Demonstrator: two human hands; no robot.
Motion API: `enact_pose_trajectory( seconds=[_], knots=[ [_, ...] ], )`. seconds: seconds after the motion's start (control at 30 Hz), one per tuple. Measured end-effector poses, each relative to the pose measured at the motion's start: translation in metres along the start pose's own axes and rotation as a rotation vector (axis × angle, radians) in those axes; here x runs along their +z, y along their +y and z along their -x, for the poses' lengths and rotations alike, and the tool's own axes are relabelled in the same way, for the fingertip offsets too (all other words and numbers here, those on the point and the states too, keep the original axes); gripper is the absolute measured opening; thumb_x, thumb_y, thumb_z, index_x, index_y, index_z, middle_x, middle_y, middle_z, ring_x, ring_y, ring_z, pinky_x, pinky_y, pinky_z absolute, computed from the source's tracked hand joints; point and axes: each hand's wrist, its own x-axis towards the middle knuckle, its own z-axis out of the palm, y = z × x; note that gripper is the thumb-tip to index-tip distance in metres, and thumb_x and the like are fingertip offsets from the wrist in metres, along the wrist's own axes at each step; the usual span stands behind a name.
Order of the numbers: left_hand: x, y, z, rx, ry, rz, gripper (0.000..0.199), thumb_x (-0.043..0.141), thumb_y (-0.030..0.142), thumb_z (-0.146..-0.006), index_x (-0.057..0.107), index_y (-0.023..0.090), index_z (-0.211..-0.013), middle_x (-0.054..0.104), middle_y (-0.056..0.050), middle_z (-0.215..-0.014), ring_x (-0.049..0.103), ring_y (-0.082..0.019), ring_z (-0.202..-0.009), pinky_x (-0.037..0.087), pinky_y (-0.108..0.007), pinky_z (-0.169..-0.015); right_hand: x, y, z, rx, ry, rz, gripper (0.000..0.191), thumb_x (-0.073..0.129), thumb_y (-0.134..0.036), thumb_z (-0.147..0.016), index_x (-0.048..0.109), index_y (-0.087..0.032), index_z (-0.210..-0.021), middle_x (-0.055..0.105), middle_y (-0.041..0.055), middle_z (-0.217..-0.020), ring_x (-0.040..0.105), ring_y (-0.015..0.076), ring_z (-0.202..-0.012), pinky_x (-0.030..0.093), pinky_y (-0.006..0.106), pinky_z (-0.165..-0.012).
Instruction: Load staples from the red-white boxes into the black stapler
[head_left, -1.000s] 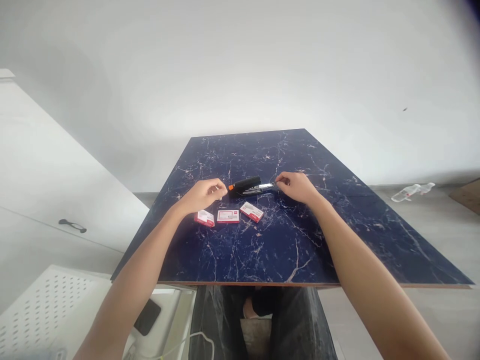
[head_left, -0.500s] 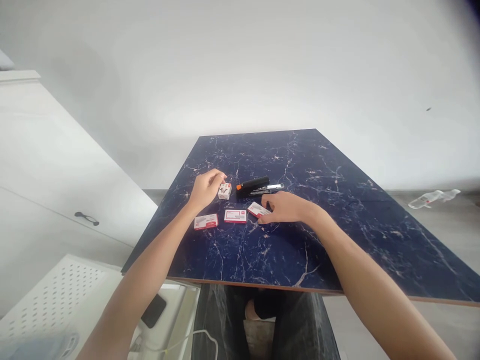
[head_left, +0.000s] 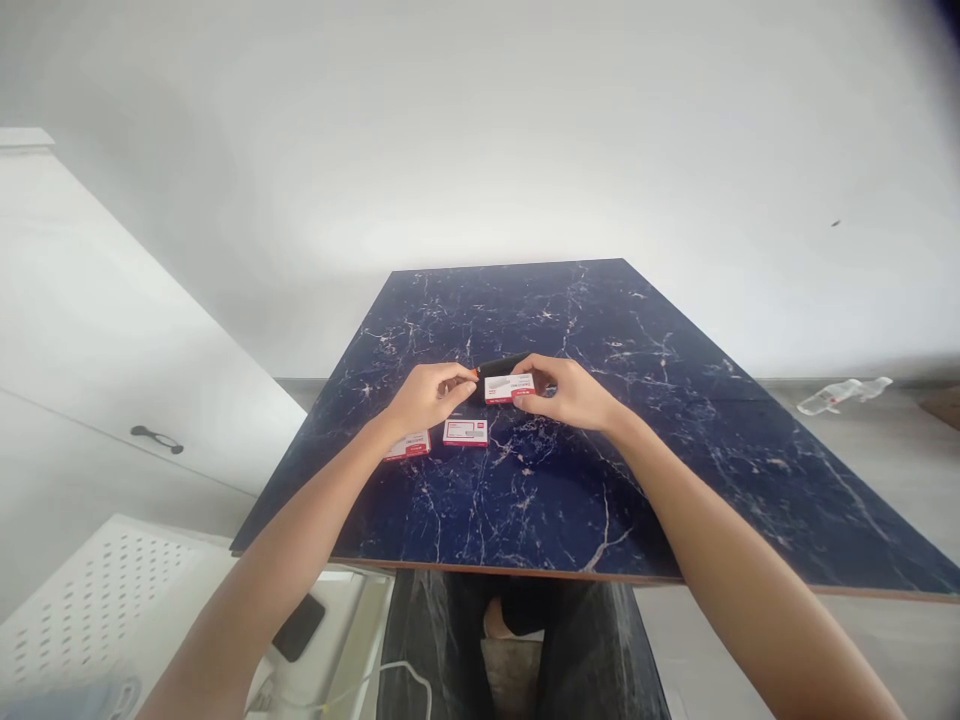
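My right hand (head_left: 566, 388) grips a flat red-and-white staple box (head_left: 504, 388) by its right end, raised off the table. Close to that box's left end is my left hand (head_left: 431, 394), thumb and fingers pinched together; whether anything is in the pinch is hidden. Behind the raised box lies a black stapler (head_left: 501, 366), mostly covered by the box and my right hand. Nearer to me, a second staple box (head_left: 465, 432) lies flat on the table. A third staple box (head_left: 411, 445) is partly covered by my left wrist.
The blue marble-patterned table (head_left: 525, 510) stands near a white wall. On the left are a white cabinet (head_left: 112, 330) and a low white surface with a dark phone-like object (head_left: 298, 628) and a cable (head_left: 409, 668). A clear plastic bottle (head_left: 832, 397) lies beyond the right edge.
My right hand has lifted the rightmost staple box and moved it up and left, in front of the stapler. My left hand has moved right and nearer; the small cube-shaped box is now hidden.
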Motion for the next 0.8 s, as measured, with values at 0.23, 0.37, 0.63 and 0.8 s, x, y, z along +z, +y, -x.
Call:
enact_pose_trajectory(
  seconds=[0.23, 0.37, 0.63, 0.8],
  knots=[
    [-0.049, -0.001, 0.009, -0.265, -0.627, -0.079, 0.040, 0.083, 0.049, -0.067, 0.078, 0.027, -0.101, 0.075, -0.003, -0.094, 0.067, -0.020, -0.077, 0.043, -0.027, -0.063, 0.004, 0.014, -0.002, 0.038, -0.122, 0.207, 0.029, 0.074, -0.042, -0.076, 0.072, -0.023, -0.098, 0.072, 0.0047, -0.092, 0.063, 0.0202, -0.075, 0.044, 0.030, -0.064],
    [-0.052, 0.003, 0.019, -0.370, -0.638, -0.262, 0.045, 0.091, 0.035, -0.048, 0.076, 0.028, -0.090, 0.071, 0.000, -0.080, 0.061, -0.019, -0.062, 0.035, -0.027, -0.053, 0.005, 0.021, -0.003, 0.048, -0.167, 0.261, 0.033, 0.076, -0.046, -0.076, 0.072, -0.024, -0.101, 0.073, 0.0057, -0.095, 0.065, 0.0220, -0.077, 0.044, 0.030, -0.064],
    [-0.034, 0.024, -0.001, -0.182, 0.024, 0.383, 0.031, 0.071, 0.049, -0.087, 0.069, 0.022, -0.104, 0.072, -0.006, -0.101, 0.069, -0.020, -0.088, 0.050, -0.030, -0.076, 0.009, 0.010, -0.001, -0.068, 0.072, 0.098, 0.032, 0.067, -0.050, -0.088, 0.068, -0.021, -0.103, 0.071, 0.0037, -0.085, 0.063, 0.0184, -0.069, 0.047, 0.032, -0.064],
    [0.007, 0.014, -0.006, -0.261, 0.260, 0.512, 0.036, 0.073, 0.053, -0.086, 0.061, 0.019, -0.081, 0.064, 0.000, -0.075, 0.061, -0.014, -0.067, 0.044, -0.025, -0.062, 0.037, -0.009, -0.002, -0.159, 0.119, -0.176, 0.047, 0.078, -0.043, -0.080, 0.064, -0.024, -0.121, 0.073, 0.0037, -0.100, 0.065, 0.0168, -0.072, 0.054, 0.032, -0.069]
  ],
)
